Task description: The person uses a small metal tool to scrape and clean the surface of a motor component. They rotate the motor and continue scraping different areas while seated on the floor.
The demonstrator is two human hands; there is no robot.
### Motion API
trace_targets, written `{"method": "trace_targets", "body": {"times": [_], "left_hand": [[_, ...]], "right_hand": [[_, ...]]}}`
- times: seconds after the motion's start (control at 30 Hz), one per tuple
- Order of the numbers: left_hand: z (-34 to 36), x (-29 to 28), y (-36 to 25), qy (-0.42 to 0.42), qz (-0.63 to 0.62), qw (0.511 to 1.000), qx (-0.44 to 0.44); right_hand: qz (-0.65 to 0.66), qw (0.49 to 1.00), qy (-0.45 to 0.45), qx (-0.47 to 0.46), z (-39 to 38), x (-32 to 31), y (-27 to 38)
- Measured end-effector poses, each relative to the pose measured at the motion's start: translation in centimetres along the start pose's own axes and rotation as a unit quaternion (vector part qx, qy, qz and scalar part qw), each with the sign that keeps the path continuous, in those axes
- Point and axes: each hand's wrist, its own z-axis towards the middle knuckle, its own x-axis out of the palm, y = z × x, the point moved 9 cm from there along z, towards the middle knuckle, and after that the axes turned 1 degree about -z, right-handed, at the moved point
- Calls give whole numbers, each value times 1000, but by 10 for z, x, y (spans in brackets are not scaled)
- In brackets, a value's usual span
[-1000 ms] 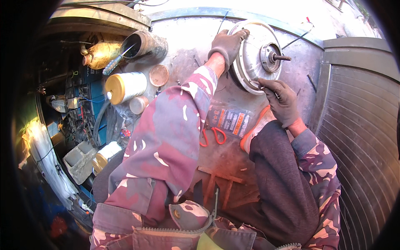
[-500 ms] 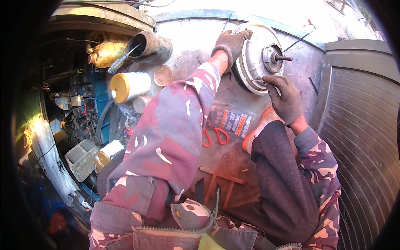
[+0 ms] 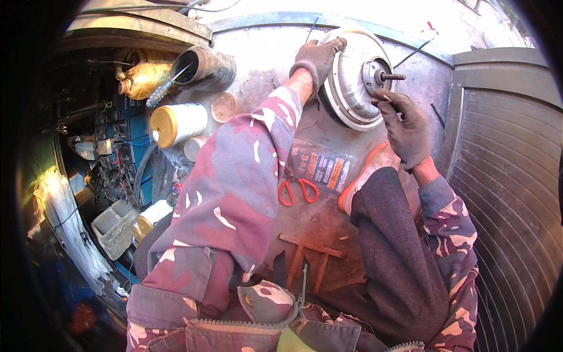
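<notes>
Sitting on the grey floor (image 3: pixel 264 61) ahead of the person, the round metal hub (image 3: pixel 347 88) appears tilted, with its axle (image 3: pixel 394 77) pointed to the right. Considerable weight and no give are suggested by the solid casing; its smooth face could slip in a gloved grip, so the outer rim would be better taken, on opposite sides for any lift. The rim's left side is grasped by the left hand (image 3: pixel 315 58), fingers bent over the edge. Just below the axle, the fingertips of the right hand (image 3: pixel 406 129) are pinched together; what is pinched cannot be made out. Nearer the body, a printed plastic bag (image 3: pixel 324 168) and a shoe (image 3: pixel 376 169) are seen; leftward, a screwdriver (image 3: pixel 160 94) is propped in a dark can (image 3: pixel 218 67).
</notes>
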Motion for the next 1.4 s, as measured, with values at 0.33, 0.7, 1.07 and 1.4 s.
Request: {"method": "trace_targets", "body": {"times": [0.33,0.7,1.07,1.4], "left_hand": [[5,-1,3,-8,7,1000,7],[3,-3,2,-43,-8,999,24],[5,-5,4,-56,9,998,20],[5,-2,7,-41,-21,999,13]], "right_hand": [[-269,928,239,102,-17,47,-23],[-290,918,255,88,-7,57,-24],[-394,882,256,14,-4,59,-17],[-296,919,229,123,-4,54,-25]]}}
